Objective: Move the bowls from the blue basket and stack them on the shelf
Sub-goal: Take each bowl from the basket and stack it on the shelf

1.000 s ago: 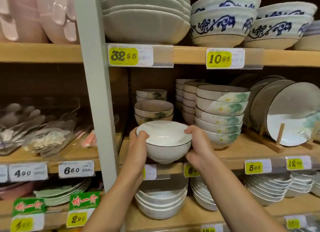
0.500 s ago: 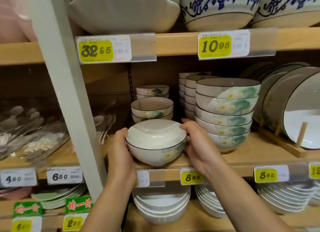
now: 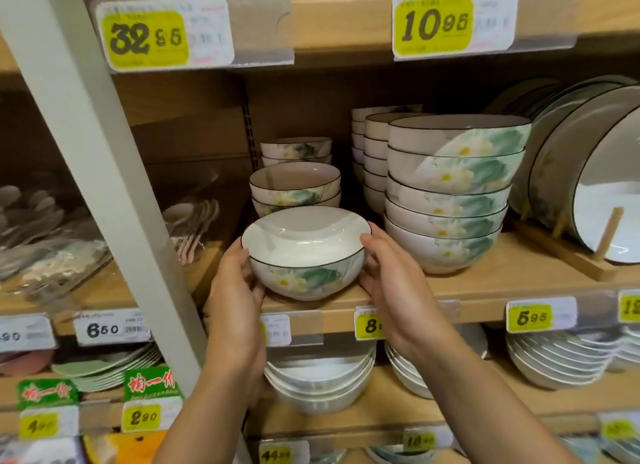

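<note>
A white bowl (image 3: 306,252) with a dark rim and a green-and-yellow flower print sits at the front edge of the wooden shelf (image 3: 485,290). My left hand (image 3: 237,290) cups its left side and my right hand (image 3: 391,276) cups its right side, thumb on the rim. Just behind it stands a short stack of matching small bowls (image 3: 294,190), and a second small stack (image 3: 296,150) is further back. The blue basket is out of view.
A tall stack of larger flowered bowls (image 3: 450,193) stands close on the right, with plates on a wooden rack (image 3: 595,173) beyond. A grey upright post (image 3: 104,173) crosses at left. More bowls (image 3: 318,380) fill the shelf below; the upper shelf edge (image 3: 346,24) hangs overhead.
Both hands moved the bowl forward and down until its base met the front of the shelf. The camera came closer to the shelf.
</note>
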